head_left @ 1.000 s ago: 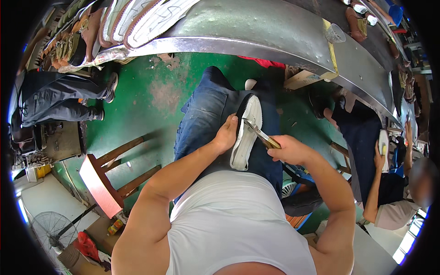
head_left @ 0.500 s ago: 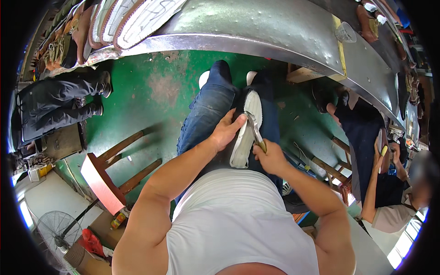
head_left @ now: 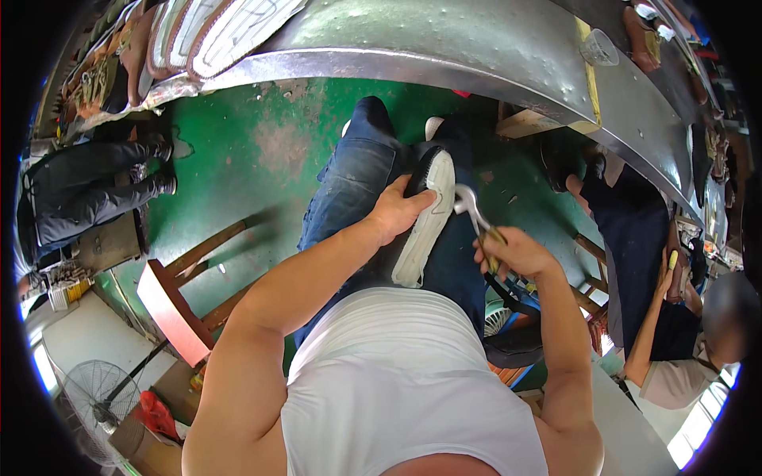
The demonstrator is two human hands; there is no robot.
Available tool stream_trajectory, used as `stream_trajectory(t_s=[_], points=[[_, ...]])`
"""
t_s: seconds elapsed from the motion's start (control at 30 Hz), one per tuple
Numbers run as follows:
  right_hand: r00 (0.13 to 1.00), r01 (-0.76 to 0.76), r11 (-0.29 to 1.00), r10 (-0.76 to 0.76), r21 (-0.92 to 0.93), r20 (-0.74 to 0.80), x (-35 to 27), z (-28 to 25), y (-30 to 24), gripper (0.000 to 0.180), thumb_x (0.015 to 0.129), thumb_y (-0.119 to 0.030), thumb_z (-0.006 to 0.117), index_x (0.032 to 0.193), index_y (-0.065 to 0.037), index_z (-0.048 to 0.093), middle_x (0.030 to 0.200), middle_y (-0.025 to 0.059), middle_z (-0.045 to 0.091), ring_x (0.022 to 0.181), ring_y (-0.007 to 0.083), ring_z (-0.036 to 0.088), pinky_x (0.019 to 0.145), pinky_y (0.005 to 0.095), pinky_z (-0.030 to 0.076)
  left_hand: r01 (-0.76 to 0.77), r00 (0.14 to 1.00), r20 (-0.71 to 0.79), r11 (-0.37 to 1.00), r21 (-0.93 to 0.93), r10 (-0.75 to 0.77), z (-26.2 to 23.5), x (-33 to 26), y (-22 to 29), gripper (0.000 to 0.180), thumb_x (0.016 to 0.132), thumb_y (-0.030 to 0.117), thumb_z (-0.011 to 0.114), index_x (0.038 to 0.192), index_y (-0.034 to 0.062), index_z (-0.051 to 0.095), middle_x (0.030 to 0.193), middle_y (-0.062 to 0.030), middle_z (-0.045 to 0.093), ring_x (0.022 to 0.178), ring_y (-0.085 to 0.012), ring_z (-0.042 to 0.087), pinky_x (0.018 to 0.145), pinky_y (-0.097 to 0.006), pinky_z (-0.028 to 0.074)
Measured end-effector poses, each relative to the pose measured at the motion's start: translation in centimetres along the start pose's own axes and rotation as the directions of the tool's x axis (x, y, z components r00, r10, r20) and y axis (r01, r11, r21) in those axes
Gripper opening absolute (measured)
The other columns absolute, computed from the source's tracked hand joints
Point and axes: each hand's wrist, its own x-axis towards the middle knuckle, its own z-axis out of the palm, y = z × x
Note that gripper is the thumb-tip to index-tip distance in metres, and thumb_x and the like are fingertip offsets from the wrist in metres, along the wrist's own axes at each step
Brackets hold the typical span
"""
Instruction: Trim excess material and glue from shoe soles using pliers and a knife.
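The left hand (head_left: pixel 397 213) is clamping the shoe (head_left: pixel 425 218) sole-up on the lap, steadying it, while the right hand (head_left: pixel 512 252), fist closed, is pressing pincers (head_left: pixel 470 208) against its edge.

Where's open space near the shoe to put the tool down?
Free: the green floor between the metal bench edge, the wooden stool and the left knee. Crowded: the lap, where the left hand grips the shoe and the right hand the tool; a co-worker sits right.
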Motion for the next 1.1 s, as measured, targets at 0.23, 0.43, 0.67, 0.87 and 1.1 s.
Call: stream_trajectory(t_s=[0.23, 0.43, 0.67, 0.87, 1.1], points=[[0.887, 0.215, 0.709, -0.43, -0.672, -0.17, 1.4, 3.7, -4.8, 0.041, 0.103, -0.033, 0.044, 0.091, 0.003, 0.06, 0.073, 0.0106, 0.065, 0.063, 0.0194, 0.064, 0.06, 0.0339, 0.051, 0.043, 0.997, -0.07, 0.977, 0.211, -0.029, 1.0, -1.5, 1.3, 0.07, 0.082, 0.03, 0.073, 0.14, -0.0014, 0.047, 0.125, -0.0196, 0.062, 0.112, -0.0265, 0.062, 0.096, -0.036, 0.049], [0.932, 0.101, 0.752, -0.301, -0.651, -0.203, 2.1, 2.3, -2.8, 0.038, 0.101, -0.031, 0.049, 0.088, 0.003, 0.061, 0.074, 0.0116, 0.066, 0.061, 0.02, 0.064, 0.061, 0.0341, 0.051, 0.12, 0.99, 0.051, 0.979, 0.167, -0.13, -0.2, -0.9, 1.5, 0.097, 0.079, 0.034, 0.078, 0.15, -0.0079, 0.027, 0.141, -0.0236, 0.05, 0.13, -0.0283, 0.051, 0.107, -0.035, 0.041], [0.938, 0.187, 0.612, -0.343, -0.768, -0.045, -2.0, 3.9, 1.6, 0.028, 0.094, -0.02, 0.061, 0.106, 0.005, 0.06, 0.09, 0.0172, 0.069, 0.072, 0.0282, 0.068, 0.067, 0.0371, 0.054, 0.223, 0.954, 0.203, 0.975, 0.013, -0.221, -1.6, 0.4, 1.5, 0.116, 0.075, 0.037, 0.085, 0.156, -0.0031, 0.01, 0.147, -0.0205, 0.046, 0.133, -0.0286, 0.048, 0.114, -0.045, 0.03], [0.917, 0.04, 0.308, -0.389, -0.95, -0.087, -1.0, 7.1, 0.6, 0.035, 0.091, -0.022, 0.065, 0.117, 0.0, 0.059, 0.1, 0.0204, 0.068, 0.09, 0.0383, 0.067, 0.08, 0.0453, 0.052, 0.22, 0.958, 0.201, 0.974, -0.047, -0.207, -1.2, 0.1, 1.4, 0.112, 0.078, 0.03, 0.083, 0.155, -0.0045, 0.011, 0.145, -0.0213, 0.047, 0.13, -0.0285, 0.05, 0.111, -0.046, 0.037], [0.932, 0.089, 0.634, -0.325, -0.768, -0.16, -1.6, 5.2, 4.7, 0.024, 0.091, -0.023, 0.065, 0.105, -0.004, 0.062, 0.096, 0.0175, 0.068, 0.087, 0.0374, 0.066, 0.075, 0.0464, 0.052, -0.156, 0.975, 0.188, 0.97, 0.188, 0.12, -0.3, -0.9, -1.5, 0.094, 0.09, 0.022, 0.072, 0.157, 0.0021, 0.01, 0.147, -0.018, 0.044, 0.134, -0.0249, 0.044, 0.113, -0.035, 0.035]])
